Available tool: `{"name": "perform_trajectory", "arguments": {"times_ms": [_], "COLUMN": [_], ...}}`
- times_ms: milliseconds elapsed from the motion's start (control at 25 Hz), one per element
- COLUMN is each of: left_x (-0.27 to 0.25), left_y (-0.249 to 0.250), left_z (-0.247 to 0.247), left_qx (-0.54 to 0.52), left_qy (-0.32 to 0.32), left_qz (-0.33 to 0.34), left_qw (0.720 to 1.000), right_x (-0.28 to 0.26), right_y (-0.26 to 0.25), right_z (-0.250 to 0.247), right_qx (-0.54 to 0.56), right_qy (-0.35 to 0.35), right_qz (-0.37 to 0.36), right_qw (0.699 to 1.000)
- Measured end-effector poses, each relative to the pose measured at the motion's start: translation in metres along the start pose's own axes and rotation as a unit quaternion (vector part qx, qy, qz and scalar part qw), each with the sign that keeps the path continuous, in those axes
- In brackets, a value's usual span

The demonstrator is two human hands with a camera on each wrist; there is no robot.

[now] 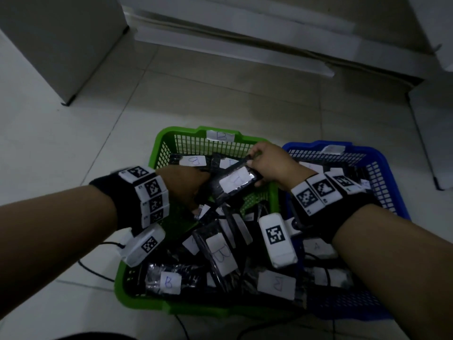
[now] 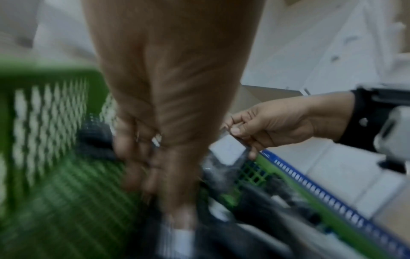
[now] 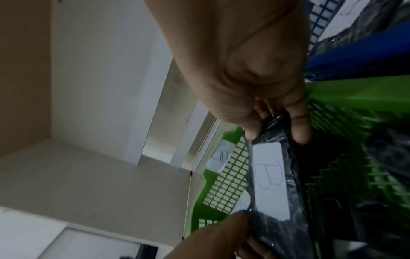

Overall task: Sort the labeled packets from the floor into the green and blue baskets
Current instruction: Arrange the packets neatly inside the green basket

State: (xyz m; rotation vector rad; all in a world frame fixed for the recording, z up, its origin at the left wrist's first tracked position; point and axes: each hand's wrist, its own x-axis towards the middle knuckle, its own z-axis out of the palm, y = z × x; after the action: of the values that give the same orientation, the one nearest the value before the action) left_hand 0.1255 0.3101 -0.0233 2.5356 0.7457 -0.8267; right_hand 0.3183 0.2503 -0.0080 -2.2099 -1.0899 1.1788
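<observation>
Hands (image 1: 267, 165) (2) among packets (image 1: 220, 256), baskets (image 1: 186, 138).

The left hand (image 1: 186, 185) hides its fingers behind the packet (image 1: 236, 184); the left wrist view is blurred.

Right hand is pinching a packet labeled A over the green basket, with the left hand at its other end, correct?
Not quite: the packet in the right hand is labeled B, not A, as the right wrist view shows. It is over the green basket, with the left hand at its other end.
</observation>
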Motion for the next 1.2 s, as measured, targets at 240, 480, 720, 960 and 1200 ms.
{"name": "perform_trajectory", "arguments": {"times_ms": [240,480,720,960,1200], "left_x": [0.012,0.008,-0.007,-0.008,-0.003], "left_y": [0.01,-0.007,-0.025,-0.03,-0.031], "left_z": [0.005,0.0,-0.019,-0.015,-0.011], "left_qx": [0.003,0.108,0.152,0.17,0.217], "left_qy": [-0.065,-0.056,0.061,0.08,0.043], "left_qz": [-0.024,-0.089,-0.17,-0.193,-0.153], "left_qw": [0.998,0.989,0.972,0.963,0.963], "right_x": [0.0,0.0,0.002,0.0,0.005], "right_y": [0.005,0.008,0.007,0.004,0.006], "right_z": [-0.001,0.002,0.009,0.011,0.01], "right_qx": [-0.104,-0.147,-0.186,-0.271,-0.204], "right_qy": [0.058,0.037,0.047,-0.028,0.076], "right_qz": [-0.11,-0.125,-0.118,-0.138,-0.169], "right_qw": [0.987,0.981,0.974,0.952,0.961]}}
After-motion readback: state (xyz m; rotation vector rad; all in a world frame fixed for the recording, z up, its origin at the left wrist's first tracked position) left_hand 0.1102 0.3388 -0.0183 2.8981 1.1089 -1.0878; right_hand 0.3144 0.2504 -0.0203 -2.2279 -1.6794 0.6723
